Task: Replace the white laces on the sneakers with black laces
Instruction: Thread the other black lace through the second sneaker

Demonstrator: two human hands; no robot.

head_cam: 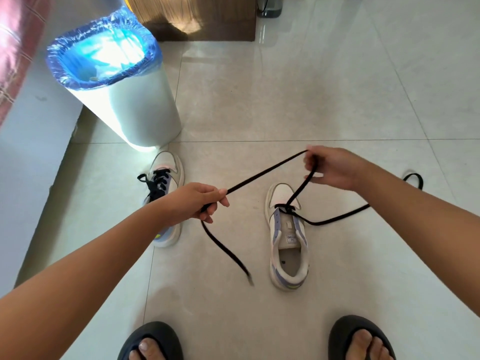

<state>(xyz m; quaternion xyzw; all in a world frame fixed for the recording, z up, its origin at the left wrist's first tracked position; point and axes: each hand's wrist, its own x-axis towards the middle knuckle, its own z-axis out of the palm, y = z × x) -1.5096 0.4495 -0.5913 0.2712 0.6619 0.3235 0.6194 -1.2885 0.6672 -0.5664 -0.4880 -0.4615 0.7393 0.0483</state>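
Note:
Two white sneakers with lilac trim stand on the tiled floor. The right sneaker (287,245) has a black lace (262,175) threaded only through its lowest eyelets near the toe. My right hand (328,168) pinches that lace above the toe, and the lace runs taut from it to my left hand (200,201), which grips it in curled fingers. The lace's free end hangs from my left hand to the floor. Its other half trails across the floor to the right. The left sneaker (166,178), partly behind my left forearm, is laced in black.
A white bin (140,110) with a blue bag liner stands just beyond the left sneaker. A white wall or ledge runs along the left. A wooden cabinet (207,19) is at the back. My feet in black slippers (153,341) are at the bottom edge.

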